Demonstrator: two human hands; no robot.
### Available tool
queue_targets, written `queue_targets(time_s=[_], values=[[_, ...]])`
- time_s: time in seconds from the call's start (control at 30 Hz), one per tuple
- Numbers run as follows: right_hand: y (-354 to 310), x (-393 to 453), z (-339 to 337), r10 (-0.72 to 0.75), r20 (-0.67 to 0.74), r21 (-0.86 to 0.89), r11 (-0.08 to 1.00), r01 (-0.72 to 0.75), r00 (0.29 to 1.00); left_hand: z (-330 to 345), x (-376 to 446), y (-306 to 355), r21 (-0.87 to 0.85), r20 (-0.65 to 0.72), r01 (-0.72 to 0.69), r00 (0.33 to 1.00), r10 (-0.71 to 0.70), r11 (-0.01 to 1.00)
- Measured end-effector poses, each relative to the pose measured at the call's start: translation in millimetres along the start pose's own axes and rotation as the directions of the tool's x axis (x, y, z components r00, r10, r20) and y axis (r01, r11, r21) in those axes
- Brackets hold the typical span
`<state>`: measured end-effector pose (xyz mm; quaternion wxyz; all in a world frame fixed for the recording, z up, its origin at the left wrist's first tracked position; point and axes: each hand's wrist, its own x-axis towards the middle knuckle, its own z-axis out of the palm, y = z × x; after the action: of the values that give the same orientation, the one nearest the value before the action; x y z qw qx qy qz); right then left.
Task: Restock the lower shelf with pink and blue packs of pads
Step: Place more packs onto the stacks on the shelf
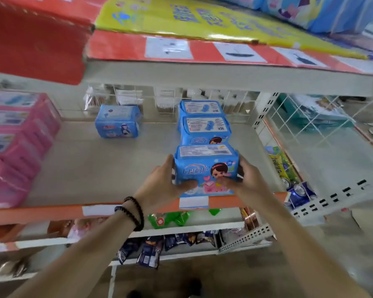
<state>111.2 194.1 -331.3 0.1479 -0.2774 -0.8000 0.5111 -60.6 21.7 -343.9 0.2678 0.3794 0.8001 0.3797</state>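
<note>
Hands grip one blue soft plastic pack of pads [205,168] at the near edge of the grey metal shelf [108,168]. The left hand [163,182] curls around the pack's left side, thumb across the front. The right hand [244,179] curls around the right side in the same way. The pack rests at the orange front lip, at the near end of a column with two more blue packs [204,123] directly behind it.

Progress, judged from the layout: partial. A single blue pack with a different print [116,122] stands alone farther left, toward the back. Pink plastic packs [13,143] fill a row along the far left of the shelf. The wide centre of the shelf between pink and blue stock is bare, so most blue restocking remains. The held pack likely needs pushing back against its column.
</note>
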Motion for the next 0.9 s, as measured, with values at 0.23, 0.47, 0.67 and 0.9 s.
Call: queue_targets(time_s=[0.23,0.47,0.67,0.9], values=[[31.5,41.0,-17.8,-0.098,0.034,0.029,0.995,0.097,0.995,31.4,14.2,14.0,-0.057,-0.192,0.052,0.979,-0.062,0.997],[54.2,51.2,-19.9,-0.172,0.069,0.08,0.983,0.166,0.983,48.9,33.5,12.7,-0.034,-0.235,0.089,0.967,-0.095,0.995],[55.1,57.0,-14.8,-0.19,0.064,0.1,0.978,0.183,0.98,50.0,42.6,7.0,-0.034,-0.252,0.101,0.962,-0.107,0.994],[58.9,68.3,-14.3,-0.163,0.059,0.117,0.981,0.156,0.985,39.2,55.2,1.3,0.003,-0.262,0.108,0.959,-0.104,0.994]])
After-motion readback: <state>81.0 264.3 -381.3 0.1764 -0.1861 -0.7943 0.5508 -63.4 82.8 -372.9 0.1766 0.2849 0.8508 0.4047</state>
